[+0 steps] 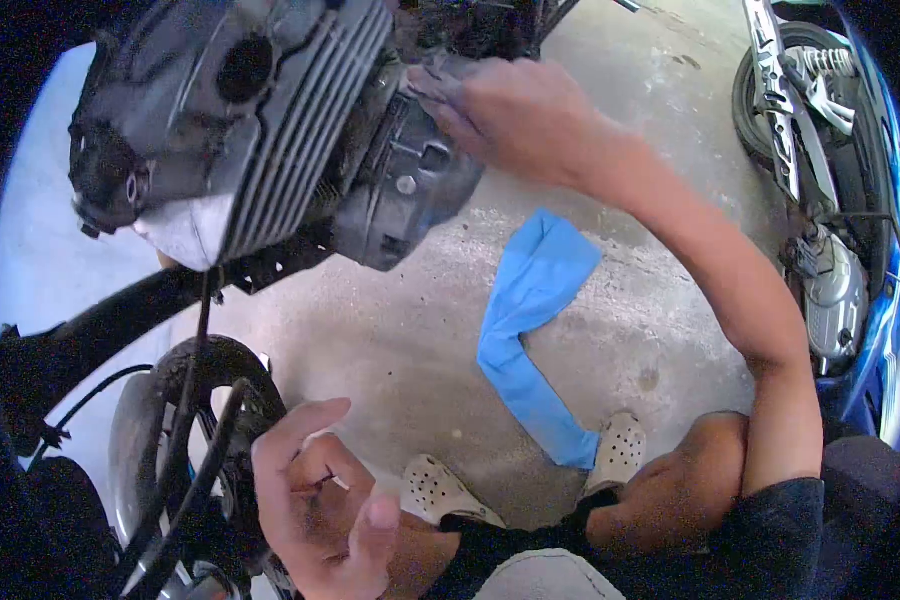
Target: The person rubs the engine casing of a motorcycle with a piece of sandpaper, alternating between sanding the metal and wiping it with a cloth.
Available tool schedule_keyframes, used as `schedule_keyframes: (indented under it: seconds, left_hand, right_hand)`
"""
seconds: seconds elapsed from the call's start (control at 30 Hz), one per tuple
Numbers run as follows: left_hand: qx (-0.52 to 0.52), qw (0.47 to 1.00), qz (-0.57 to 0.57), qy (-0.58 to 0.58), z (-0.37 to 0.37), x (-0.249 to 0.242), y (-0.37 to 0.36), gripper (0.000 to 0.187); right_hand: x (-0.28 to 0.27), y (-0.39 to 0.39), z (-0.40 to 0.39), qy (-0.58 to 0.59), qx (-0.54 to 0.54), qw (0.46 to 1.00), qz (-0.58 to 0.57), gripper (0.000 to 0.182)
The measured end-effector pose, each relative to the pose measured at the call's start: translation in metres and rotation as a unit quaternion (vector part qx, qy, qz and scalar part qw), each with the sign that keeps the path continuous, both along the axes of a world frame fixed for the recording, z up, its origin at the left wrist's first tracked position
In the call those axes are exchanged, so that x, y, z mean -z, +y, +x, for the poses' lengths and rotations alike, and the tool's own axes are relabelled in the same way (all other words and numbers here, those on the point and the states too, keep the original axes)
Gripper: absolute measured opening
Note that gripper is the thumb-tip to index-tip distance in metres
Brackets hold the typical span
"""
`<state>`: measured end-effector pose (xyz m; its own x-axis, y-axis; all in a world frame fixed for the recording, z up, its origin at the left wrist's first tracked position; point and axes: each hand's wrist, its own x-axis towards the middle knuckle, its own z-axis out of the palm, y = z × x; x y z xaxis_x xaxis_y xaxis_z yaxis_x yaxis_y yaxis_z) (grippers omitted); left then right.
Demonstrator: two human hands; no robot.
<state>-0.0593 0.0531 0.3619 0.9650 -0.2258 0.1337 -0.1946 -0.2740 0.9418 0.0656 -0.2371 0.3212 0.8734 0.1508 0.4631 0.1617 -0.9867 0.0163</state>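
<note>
My right hand (515, 115) reaches up to the far side of a dark motorcycle engine (200, 110). Its fingers are closed and slightly blurred, pressed in beside a grey housing (400, 190); what they grip there is hidden. Cooling fins (305, 130) run along the engine to the left of that hand. Low on the left, my left hand (320, 510) is held palm up, its middle fingers curled in and its thumb and index finger apart. Something small and dark lies in the curled fingers, too small to name.
A blue cloth (530, 330) lies on the concrete floor (410, 330) between my feet and the engine. A wheel (220, 370) and cables are close to my left hand. Another motorcycle (835, 290), with blue panels, stands along the right. My perforated clogs (620, 450) are below.
</note>
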Motion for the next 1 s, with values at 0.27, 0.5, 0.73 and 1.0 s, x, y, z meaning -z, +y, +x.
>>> schedule_keyframes:
  seconds: [0.27,0.5,0.73,1.0]
  left_hand:
    - [-0.038,0.998,0.046,0.014,0.010,0.003,-0.004,0.065]
    - [-0.039,0.998,0.039,0.025,0.002,-0.001,-0.005,0.065]
    - [0.007,0.994,0.090,0.057,-0.001,-0.019,0.000,0.064]
    - [-0.010,0.999,0.026,-0.038,-0.009,-0.005,0.005,0.061]
  right_hand:
    - [-0.003,-0.007,0.012,0.012,-0.023,0.999,-0.043,0.023]
    - [0.000,-0.006,0.007,0.002,-0.027,0.999,-0.043,0.024]
    - [-0.005,-0.009,0.017,0.017,-0.044,0.999,-0.021,0.028]
    - [-0.009,0.002,0.012,0.036,-0.006,0.998,-0.054,0.028]
